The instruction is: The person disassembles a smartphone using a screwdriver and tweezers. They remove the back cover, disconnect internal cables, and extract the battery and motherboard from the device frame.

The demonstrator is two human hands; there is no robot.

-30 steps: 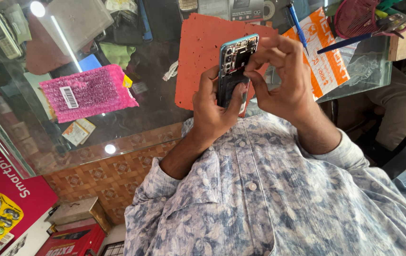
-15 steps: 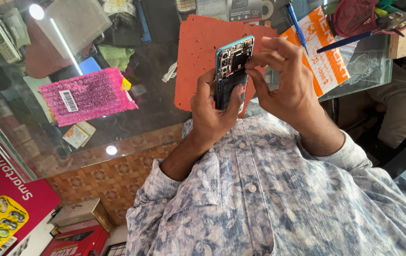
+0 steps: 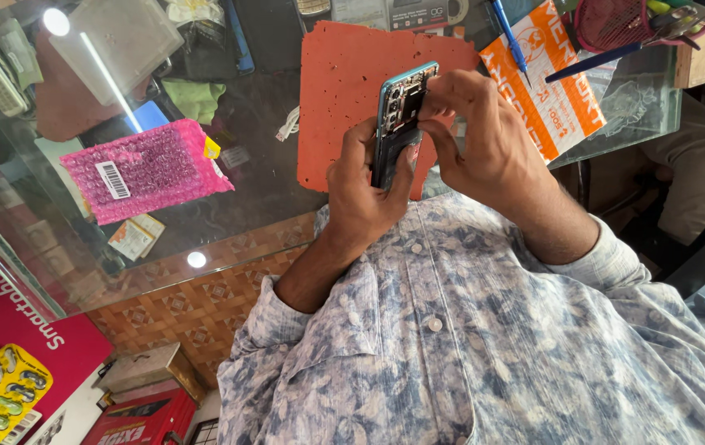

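Above the glass bench (image 3: 229, 198), your left hand (image 3: 365, 194) clasps the opened phone (image 3: 398, 115) upright; your right hand (image 3: 492, 144), at 3 o'clock, pinches its top edge.

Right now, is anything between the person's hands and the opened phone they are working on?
Nothing visible. The left hand holds the opened phone directly, and the right hand has its fingertips on the exposed back. Both are raised above the orange mat.

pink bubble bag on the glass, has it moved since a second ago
No. The pink bubble bag lies at the same spot left of the orange mat.
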